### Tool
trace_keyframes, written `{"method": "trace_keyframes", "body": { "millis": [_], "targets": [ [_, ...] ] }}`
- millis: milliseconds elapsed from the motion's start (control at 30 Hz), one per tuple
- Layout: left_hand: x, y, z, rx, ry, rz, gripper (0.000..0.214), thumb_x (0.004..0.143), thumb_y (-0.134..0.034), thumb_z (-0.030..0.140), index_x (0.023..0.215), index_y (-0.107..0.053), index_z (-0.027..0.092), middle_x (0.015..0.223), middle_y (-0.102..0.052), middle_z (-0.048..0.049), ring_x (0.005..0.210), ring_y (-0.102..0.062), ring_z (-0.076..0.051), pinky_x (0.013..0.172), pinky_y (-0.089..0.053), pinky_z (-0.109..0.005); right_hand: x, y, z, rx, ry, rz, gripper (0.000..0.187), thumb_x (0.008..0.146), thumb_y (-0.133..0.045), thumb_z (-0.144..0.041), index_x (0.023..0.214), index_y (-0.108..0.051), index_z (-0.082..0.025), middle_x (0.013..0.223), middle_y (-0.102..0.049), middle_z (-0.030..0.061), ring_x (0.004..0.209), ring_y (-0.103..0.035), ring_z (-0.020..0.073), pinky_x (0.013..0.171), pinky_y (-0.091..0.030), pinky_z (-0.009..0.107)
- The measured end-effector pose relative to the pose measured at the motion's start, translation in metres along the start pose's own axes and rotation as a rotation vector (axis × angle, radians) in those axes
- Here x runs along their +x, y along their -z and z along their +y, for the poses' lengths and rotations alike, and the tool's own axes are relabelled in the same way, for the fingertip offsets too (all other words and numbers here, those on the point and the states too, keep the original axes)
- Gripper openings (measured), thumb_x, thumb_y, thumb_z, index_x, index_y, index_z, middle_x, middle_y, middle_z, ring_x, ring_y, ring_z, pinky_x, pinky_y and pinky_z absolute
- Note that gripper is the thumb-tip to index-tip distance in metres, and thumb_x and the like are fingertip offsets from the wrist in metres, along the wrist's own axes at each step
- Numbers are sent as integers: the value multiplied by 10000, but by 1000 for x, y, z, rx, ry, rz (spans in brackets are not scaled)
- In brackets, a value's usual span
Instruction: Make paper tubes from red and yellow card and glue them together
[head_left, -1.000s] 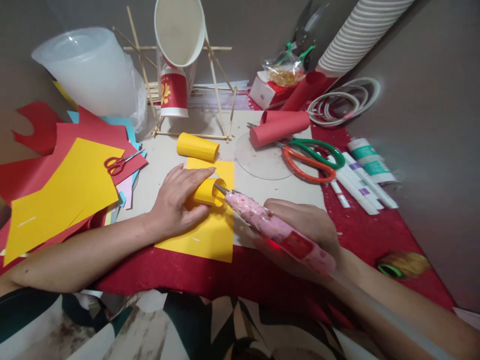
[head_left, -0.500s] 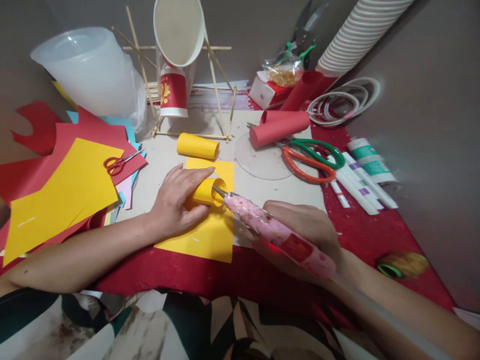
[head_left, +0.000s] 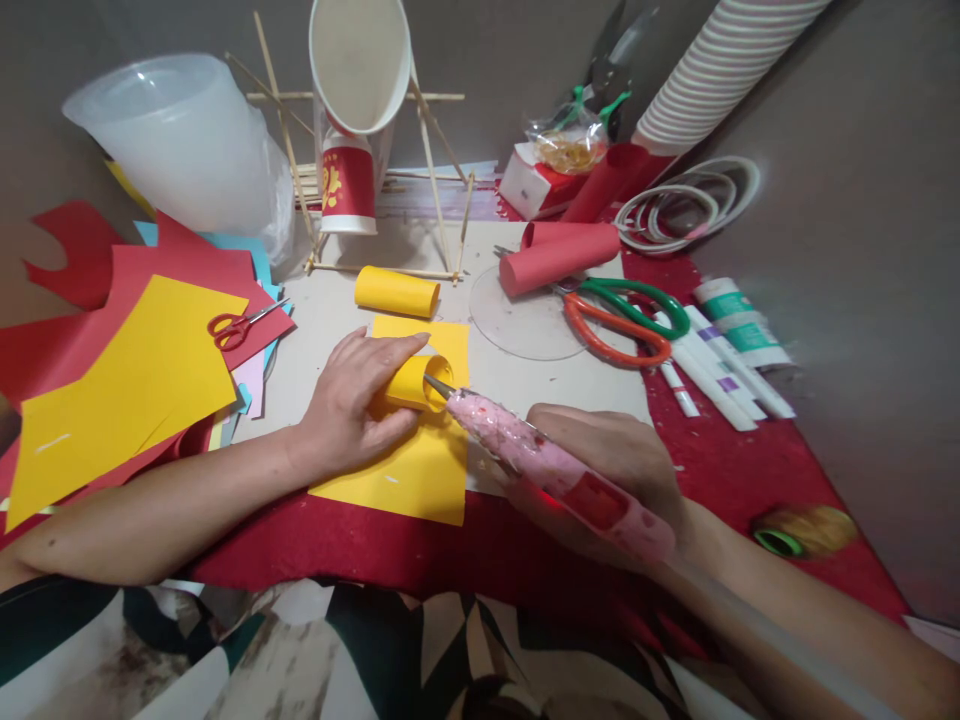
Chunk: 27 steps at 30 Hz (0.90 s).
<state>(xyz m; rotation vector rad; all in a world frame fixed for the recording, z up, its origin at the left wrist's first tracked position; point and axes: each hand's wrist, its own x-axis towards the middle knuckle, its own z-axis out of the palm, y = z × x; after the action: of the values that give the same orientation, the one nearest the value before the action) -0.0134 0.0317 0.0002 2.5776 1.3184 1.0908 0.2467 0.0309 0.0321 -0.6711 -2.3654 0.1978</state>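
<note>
My left hand (head_left: 356, 400) is closed around a short yellow paper tube (head_left: 411, 384), thumb on the near side and fingers over the far side. The tube lies on a flat sheet of yellow paper (head_left: 420, 480). In my right hand (head_left: 611, 450) is a pink hot glue gun (head_left: 540, 445), with its metal nozzle at the tube's open right end. Fingers of the right hand are partly hidden behind the gun. Another yellow paper tube (head_left: 396, 292) rests just beyond my left hand.
Large scissors (head_left: 630, 320), red paper tubes (head_left: 559, 258) and a clear disc (head_left: 525, 325) lie at right. White markers (head_left: 716, 370) sit beyond them. Small red scissors (head_left: 236, 330) top the coloured paper (head_left: 127, 370) at left. A stick frame (head_left: 382, 270) with paper cups (head_left: 349, 185) stands behind.
Almost nothing differs. Both hands, the yellow tube and the glue gun keep nearly the same places, with the nozzle still at the tube's open end.
</note>
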Motion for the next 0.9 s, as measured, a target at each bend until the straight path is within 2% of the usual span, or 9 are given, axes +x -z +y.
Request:
{"method": "trace_keyframes", "body": {
  "millis": [267,700,900],
  "targets": [
    [1,0,0,2,-5,19,583,877,-644,302,1429,-470,232,1295,-700,-101,1157,-668,-245,1115,-391,-452,1,0,-1,36,24,38,322,911,-547,-131,646,-385,-217,564,-375,-57,489,-358,73,479,-277,249],
    [-1,0,-2,8,33,-15,615,878,-653,338,1453,-455,249,1335,-685,-98,1173,-661,-254,1128,-403,-474,-1,1,-2,67,10,-3,339,918,-556,-131,634,-388,-210,581,-352,-56,515,-338,74,487,-268,256],
    [-1,-2,-3,-22,22,39,650,837,-690,269,1447,-469,251,1325,-687,-93,1166,-661,-245,1127,-407,-460,0,0,-2,45,21,2,328,903,-549,-108,641,-381,-213,582,-351,-55,516,-332,75,491,-259,258]
  ]
}}
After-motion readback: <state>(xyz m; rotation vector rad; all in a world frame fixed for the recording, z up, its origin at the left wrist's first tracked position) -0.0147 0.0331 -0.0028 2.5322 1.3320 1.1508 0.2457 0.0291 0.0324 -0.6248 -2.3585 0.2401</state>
